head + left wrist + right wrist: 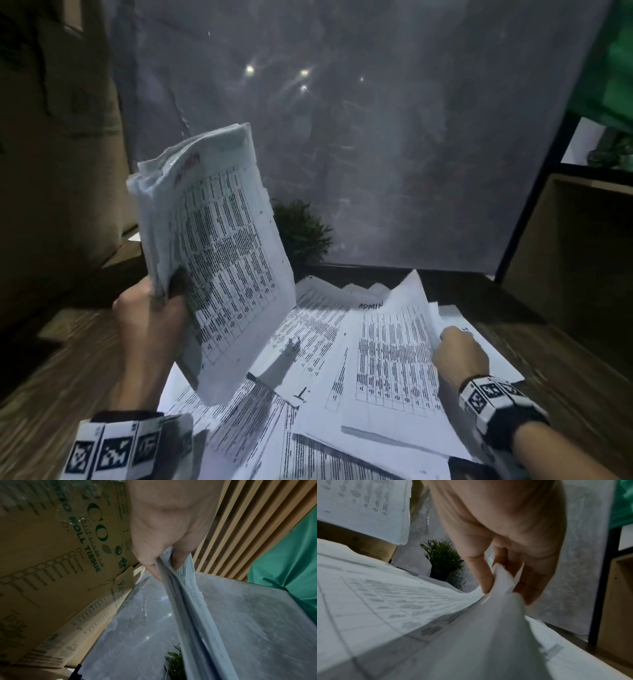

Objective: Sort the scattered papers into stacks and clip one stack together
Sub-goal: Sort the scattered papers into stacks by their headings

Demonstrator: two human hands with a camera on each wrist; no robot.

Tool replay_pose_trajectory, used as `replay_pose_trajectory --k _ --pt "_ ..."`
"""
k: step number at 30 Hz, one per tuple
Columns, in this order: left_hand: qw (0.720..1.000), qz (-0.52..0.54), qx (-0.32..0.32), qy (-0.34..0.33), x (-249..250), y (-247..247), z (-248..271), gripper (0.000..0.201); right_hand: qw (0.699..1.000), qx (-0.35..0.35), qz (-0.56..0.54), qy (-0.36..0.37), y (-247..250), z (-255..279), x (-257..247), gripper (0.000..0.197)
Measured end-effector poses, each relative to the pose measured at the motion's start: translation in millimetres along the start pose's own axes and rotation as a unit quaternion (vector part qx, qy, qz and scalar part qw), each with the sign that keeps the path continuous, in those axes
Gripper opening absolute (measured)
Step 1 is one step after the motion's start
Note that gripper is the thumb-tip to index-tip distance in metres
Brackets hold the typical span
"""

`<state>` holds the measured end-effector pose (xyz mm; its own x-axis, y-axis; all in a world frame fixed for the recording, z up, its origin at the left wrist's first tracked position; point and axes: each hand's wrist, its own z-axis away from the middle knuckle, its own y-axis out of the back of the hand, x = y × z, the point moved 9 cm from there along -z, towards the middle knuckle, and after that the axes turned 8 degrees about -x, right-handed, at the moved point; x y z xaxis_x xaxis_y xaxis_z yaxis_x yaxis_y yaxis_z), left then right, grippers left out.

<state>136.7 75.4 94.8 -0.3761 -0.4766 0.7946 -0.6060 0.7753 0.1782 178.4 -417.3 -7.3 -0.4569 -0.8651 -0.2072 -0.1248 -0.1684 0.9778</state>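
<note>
Holding a stack (219,246) upright above the bench (51,370), left hand (154,318) clamped tight on its lower left edge, thumb in front, fingers (150,562) behind. Pinching the right edge of a sheet (394,349) with the right hand (459,353), thumb (481,574) and fingers closed on it, edge curling up off the pile. Lying loose and overlapping across the bench beneath both hands: printed papers (308,329). Standing behind the stack at the bench's far edge: a plant (301,233).
</note>
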Motion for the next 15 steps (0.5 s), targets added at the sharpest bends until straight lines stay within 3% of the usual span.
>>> replay_pose_trajectory --k 4,10,13,15 --pt "0.999 -0.034 -0.010 -0.008 3.2 0.7 -0.5 0.044 0.998 0.025 0.037 0.032 14.7 1.2 -8.3 0.015" --pt "0.999 -0.045 -0.014 -0.013 2.7 0.0 -1.0 0.036 0.987 0.062 0.120 0.090 28.7 10.4 -23.5 0.014" --pt "0.999 -0.042 -0.017 -0.018 3.5 -3.0 -0.6 0.033 0.995 0.066 -0.048 0.063 34.4 3.8 -11.7 0.019" --pt "0.999 -0.024 -0.015 -0.022 -1.3 -5.1 -1.8 0.030 0.980 0.033 -0.192 0.038 36.0 -2.0 -4.5 0.022"
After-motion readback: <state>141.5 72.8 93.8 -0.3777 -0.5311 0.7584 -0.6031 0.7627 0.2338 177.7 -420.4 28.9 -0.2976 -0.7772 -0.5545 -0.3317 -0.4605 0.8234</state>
